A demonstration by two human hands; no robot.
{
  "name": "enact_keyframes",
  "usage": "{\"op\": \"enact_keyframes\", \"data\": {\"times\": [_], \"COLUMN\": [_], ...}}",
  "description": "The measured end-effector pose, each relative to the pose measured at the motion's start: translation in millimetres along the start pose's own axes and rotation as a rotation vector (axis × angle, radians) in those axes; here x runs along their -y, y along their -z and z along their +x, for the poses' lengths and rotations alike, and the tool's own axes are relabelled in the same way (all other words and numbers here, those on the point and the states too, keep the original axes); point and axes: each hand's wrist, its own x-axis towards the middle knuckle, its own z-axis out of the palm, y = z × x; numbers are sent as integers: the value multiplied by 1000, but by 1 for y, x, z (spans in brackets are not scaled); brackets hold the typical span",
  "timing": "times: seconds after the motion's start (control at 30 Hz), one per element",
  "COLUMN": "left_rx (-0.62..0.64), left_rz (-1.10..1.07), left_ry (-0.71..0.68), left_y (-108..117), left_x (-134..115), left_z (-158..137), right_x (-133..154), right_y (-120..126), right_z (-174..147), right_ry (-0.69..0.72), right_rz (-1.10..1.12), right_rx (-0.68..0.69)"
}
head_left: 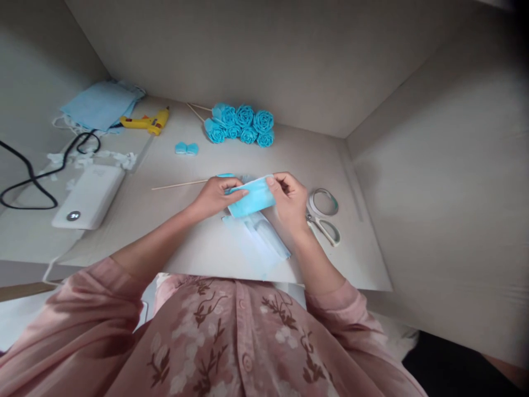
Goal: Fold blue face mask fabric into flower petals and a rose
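Between both hands, above the table, is a light-blue piece of face mask fabric (253, 199). My left hand (217, 196) pinches its left end, and my right hand (289, 198) grips its upper right corner. Below it, pale blue and white mask material (264, 240) lies spread on the table. A thin wooden stick (177, 184) runs out from behind my left hand, with a bit of blue near its far end. Just right of my right hand are scissors (328, 229) with pale handles and a roll of tape (323, 203).
Blue fabric roses (243, 124) on sticks lie at the back. A small blue cut piece (186, 148) sits left of them. At the left are a yellow glue gun (152, 121), stacked face masks (97, 105), a white power strip or box (88, 196) and a black cable (28, 171).
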Motion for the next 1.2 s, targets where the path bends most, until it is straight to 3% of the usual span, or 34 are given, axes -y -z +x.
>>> {"op": "enact_keyframes", "data": {"times": [0.17,0.33,0.43,0.57,0.67,0.73,0.87,1.0,1.2], "left_rx": [-205,-393,-416,-141,46,84,5,-99,-145], "left_rz": [-165,-165,66,694,900,924,818,488,374], "left_ry": [76,10,40,99,140,168,143,68,-9], "left_y": [5,23,41,64,74,76,75,72,67], "left_x": [4,4,12,31,40,43,40,29,17], "left_z": [5,14,20,22,21,22,24,23,21], "right_x": [-2,0,-3,-8,-8,-6,-2,5,4], "right_y": [1,7,15,19,15,9,-6,-17,-22], "right_z": [1,6,15,22,18,12,-6,-21,-26], "right_ry": [-14,2,39,95,98,78,35,80,84], "right_rz": [40,151,220,250,264,251,187,142,131], "right_rx": [-126,-273,-394,-425,-351,-267,-19,249,319]}}
